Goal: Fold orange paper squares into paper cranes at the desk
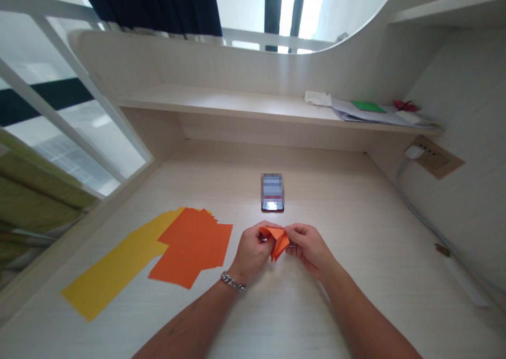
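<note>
A small folded piece of orange paper (278,239) is held between my two hands, over the pale desk near its middle. My left hand (254,248), with a chain bracelet at the wrist, grips its left side with curled fingers. At the right edge of the paper, my right hand (307,244) pinches it between thumb and fingers. Two flaps of the folded paper point downward. Just beyond my hands lies a phone (272,192) with a lit, blurred screen. Flat orange sheets (193,248) lie to the left, partly over yellow sheets (118,264).
Along the back of the desk (221,169) runs a raised shelf (221,103) with papers (356,112), a green sheet (368,106) and a red folded item (406,105). A cable (415,214) runs from the wall socket (440,157) down the right side.
</note>
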The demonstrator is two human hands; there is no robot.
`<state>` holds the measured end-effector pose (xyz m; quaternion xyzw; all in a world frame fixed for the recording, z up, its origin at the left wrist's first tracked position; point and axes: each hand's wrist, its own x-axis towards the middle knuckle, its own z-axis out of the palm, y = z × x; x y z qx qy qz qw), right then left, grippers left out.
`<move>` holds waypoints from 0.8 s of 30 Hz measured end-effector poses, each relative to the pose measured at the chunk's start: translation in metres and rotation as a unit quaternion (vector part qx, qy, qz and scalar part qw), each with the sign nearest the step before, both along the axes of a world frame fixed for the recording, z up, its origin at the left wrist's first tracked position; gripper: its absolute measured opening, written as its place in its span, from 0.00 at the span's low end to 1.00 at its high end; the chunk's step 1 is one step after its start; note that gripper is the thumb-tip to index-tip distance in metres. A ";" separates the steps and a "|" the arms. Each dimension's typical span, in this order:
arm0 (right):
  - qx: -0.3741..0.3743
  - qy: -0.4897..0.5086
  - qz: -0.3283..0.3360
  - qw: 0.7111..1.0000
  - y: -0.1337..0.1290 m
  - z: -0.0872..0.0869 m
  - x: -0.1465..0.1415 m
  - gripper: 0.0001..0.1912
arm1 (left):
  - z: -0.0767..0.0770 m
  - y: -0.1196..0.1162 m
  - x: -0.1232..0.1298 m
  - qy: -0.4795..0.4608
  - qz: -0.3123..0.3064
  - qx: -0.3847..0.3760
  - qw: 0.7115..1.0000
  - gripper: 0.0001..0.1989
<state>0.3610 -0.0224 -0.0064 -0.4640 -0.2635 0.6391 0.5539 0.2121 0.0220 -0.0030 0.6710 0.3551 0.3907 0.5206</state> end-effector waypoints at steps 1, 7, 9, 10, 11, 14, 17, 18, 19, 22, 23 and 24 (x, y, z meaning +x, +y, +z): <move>0.002 -0.003 -0.002 1.000 0.000 0.000 0.000 0.16 | 0.001 0.000 0.000 -0.003 -0.002 -0.001 1.000 0.10; 0.001 -0.014 -0.006 1.000 0.002 0.000 0.001 0.16 | 0.005 0.000 0.001 -0.004 -0.017 -0.028 0.999 0.13; 0.004 -0.012 -0.006 1.000 0.002 0.001 0.000 0.16 | 0.004 0.001 0.001 -0.002 -0.011 -0.041 0.999 0.14; 0.008 -0.012 -0.005 1.000 0.002 0.001 0.000 0.16 | 0.004 0.001 0.001 -0.002 -0.009 -0.050 0.999 0.14; 0.013 -0.014 -0.005 1.000 0.002 0.002 0.000 0.16 | 0.004 0.002 0.001 -0.004 -0.007 -0.061 0.998 0.14; 0.014 -0.019 -0.013 1.000 0.002 0.003 -0.001 0.17 | 0.003 0.003 0.002 -0.020 -0.016 -0.095 0.995 0.15; 0.012 -0.022 -0.021 0.999 0.002 0.002 -0.001 0.18 | 0.003 0.003 0.003 -0.041 -0.022 -0.105 0.993 0.14; 0.012 -0.026 -0.021 0.999 0.003 0.001 -0.001 0.18 | 0.003 0.003 0.003 -0.044 -0.019 -0.099 0.994 0.13; 0.012 -0.031 -0.020 0.999 0.003 0.000 -0.001 0.18 | 0.003 0.003 0.003 -0.044 -0.012 -0.091 0.995 0.12; 0.015 -0.079 -0.029 0.996 0.003 0.000 -0.001 0.18 | 0.002 0.005 0.002 -0.026 0.016 -0.070 0.997 0.09; 0.025 -0.108 -0.031 0.993 0.003 0.000 -0.001 0.19 | 0.001 0.006 0.001 -0.015 0.026 -0.065 0.997 0.08; 0.039 -0.140 -0.028 0.989 0.002 0.001 -0.002 0.19 | -0.001 0.006 0.001 -0.003 0.036 -0.061 0.998 0.08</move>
